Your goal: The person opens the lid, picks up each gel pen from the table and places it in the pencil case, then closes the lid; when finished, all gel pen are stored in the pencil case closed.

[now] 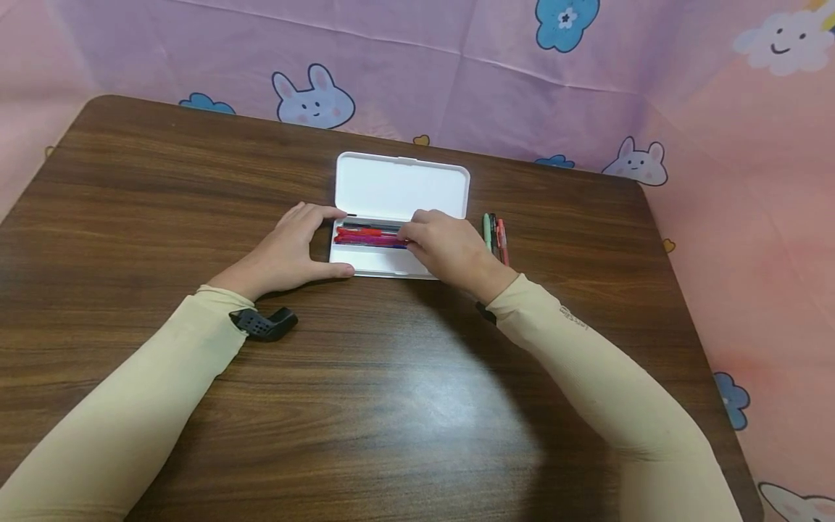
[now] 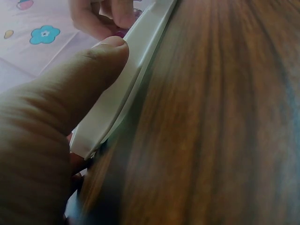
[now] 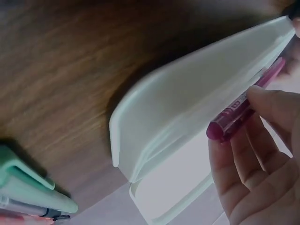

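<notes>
A white pencil case (image 1: 385, 261) lies with its lid (image 1: 401, 187) raised at the back. Several red, purple and dark pens (image 1: 368, 233) lie lengthwise inside. My left hand (image 1: 280, 250) grips the case's left end, thumb along the front edge and forefinger near the hinge; in the left wrist view the thumb (image 2: 89, 75) presses the white rim. Over the right half of the case, my right hand (image 1: 453, 246) pinches a magenta pen (image 3: 236, 110) between thumb and fingers. That hand hides the case's right end in the head view.
Just right of the case, a green pen (image 1: 486, 230), a black pen (image 1: 493, 228) and a red pen (image 1: 502, 243) lie side by side. The brown wooden table (image 1: 365, 406) meets a patterned cloth (image 1: 417, 65) at the back and right.
</notes>
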A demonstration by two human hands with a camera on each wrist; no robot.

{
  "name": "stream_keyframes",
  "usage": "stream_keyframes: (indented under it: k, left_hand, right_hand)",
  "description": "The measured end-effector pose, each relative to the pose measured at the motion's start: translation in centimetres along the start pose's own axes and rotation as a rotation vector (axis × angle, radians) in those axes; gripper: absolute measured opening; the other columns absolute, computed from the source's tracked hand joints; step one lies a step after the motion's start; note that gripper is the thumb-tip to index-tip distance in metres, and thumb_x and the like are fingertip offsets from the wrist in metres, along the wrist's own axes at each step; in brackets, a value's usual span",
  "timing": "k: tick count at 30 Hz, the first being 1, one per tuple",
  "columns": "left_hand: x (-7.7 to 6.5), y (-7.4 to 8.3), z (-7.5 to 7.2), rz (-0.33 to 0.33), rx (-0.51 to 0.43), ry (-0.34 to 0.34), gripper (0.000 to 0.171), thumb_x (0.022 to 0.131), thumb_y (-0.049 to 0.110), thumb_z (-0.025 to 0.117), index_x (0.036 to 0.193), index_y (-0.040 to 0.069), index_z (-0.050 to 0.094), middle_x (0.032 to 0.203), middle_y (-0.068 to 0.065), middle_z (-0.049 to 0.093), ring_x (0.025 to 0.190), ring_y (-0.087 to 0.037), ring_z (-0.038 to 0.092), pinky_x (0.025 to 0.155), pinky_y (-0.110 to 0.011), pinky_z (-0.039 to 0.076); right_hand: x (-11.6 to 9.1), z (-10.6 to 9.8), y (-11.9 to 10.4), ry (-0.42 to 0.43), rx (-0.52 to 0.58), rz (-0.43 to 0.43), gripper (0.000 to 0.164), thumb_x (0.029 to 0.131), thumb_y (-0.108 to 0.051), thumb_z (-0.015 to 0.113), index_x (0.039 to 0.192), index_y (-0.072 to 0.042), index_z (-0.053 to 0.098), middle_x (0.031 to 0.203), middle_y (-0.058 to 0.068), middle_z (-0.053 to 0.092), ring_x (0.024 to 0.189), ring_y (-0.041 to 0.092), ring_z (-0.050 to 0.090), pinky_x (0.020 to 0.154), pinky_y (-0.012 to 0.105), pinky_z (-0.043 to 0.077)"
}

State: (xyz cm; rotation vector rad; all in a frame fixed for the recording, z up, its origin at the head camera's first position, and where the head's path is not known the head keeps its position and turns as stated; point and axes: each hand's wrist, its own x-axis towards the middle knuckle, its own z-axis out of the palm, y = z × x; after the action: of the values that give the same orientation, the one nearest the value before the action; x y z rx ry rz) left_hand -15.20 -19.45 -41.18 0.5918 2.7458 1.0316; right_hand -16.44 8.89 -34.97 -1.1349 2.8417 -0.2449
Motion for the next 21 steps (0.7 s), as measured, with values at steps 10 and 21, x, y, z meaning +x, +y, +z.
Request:
stream_keyframes:
  k: [10, 21]
  left_hand:
    - [0.17, -0.21, 0.14, 0.019, 0.013, 0.009, 0.095, 0.081, 0.059, 0.082, 0.153, 0.010, 0.043, 0.157, -0.014, 0.043, 0.151, -0.034, 0.030, 0.131, -0.048, 0.005]
    - [0.07, -0.11, 0.06, 0.029, 0.013, 0.012, 0.095, 0.081, 0.058, 0.083, 0.153, 0.009, 0.043, 0.156, -0.014, 0.044, 0.150, -0.034, 0.031, 0.131, -0.046, 0.005]
  right_hand:
    - [0.45, 0.20, -0.16, -0.026, 0.026, -0.012, 0.024, 0.102, -0.011, 0.061, 0.122, -0.014, 0.075, 0.111, 0.004, 0.072, 0.099, 0.018, 0.064, 0.084, 0.034, 0.059]
    - [0.52, 0.12, -0.01, -0.071, 0.029, 0.005, 0.027, 0.101, -0.012, 0.062, 0.126, -0.013, 0.073, 0.116, 0.004, 0.071, 0.103, 0.018, 0.064, 0.090, 0.034, 0.058]
